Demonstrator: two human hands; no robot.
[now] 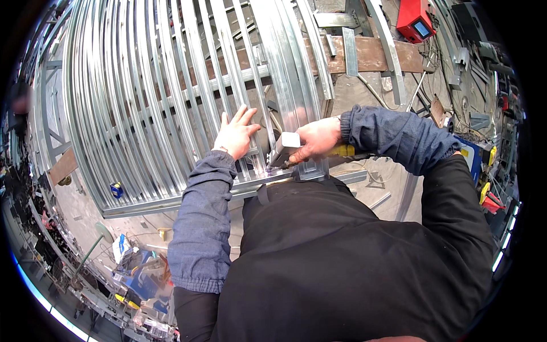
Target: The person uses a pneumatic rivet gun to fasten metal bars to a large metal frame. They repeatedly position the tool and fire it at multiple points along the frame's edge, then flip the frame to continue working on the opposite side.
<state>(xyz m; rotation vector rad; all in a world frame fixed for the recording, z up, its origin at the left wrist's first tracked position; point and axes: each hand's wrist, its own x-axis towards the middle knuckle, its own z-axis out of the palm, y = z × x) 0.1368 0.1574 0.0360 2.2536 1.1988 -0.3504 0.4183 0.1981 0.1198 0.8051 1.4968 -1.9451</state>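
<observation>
A frame of long, shiny metal bars (pixel 151 114) lies in front of me, its bars running away from me and joined along the near rail (pixel 154 205). My left hand (pixel 235 134) rests on the bars with its fingers spread, holding nothing. Just to its right, my right hand (pixel 319 139) is closed round a grey, box-shaped welding gun (pixel 283 149). The gun's tip points down at the near rail, where a small bright purplish spot shows at the foot of a bar. Part of the gun's grip is hidden by my fingers.
Wide flat metal profiles (pixel 289 68) lie right of the bars. Behind them runs a brown plank (pixel 370 55), near a red box with a screen (pixel 416 21). A blue tape measure (pixel 116 190) sits at the frame's near left. Cables and metal offcuts litter the floor.
</observation>
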